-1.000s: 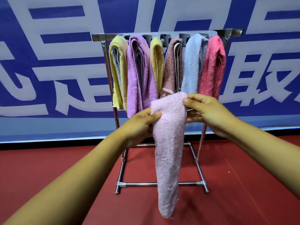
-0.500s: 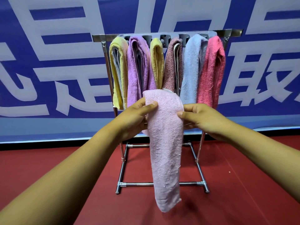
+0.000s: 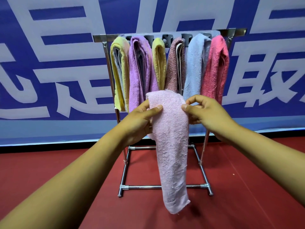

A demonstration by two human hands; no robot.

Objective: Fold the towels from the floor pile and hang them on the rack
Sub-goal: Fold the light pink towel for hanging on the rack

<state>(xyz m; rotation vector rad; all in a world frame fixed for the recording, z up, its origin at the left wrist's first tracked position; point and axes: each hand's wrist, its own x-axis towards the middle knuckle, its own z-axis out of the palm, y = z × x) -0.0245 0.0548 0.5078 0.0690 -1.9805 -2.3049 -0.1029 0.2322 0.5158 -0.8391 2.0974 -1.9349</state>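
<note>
Hanging between left hand and right hand, pink towel, pinched by both

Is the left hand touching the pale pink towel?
Touching. The head view shows the left hand with its thumb pressed flat on the front of the pale pink towel and fingers behind its edge, no gap.

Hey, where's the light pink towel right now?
In the head view the light pink towel hangs centre frame, pinched between the left hand and right hand, before the rack.
</note>
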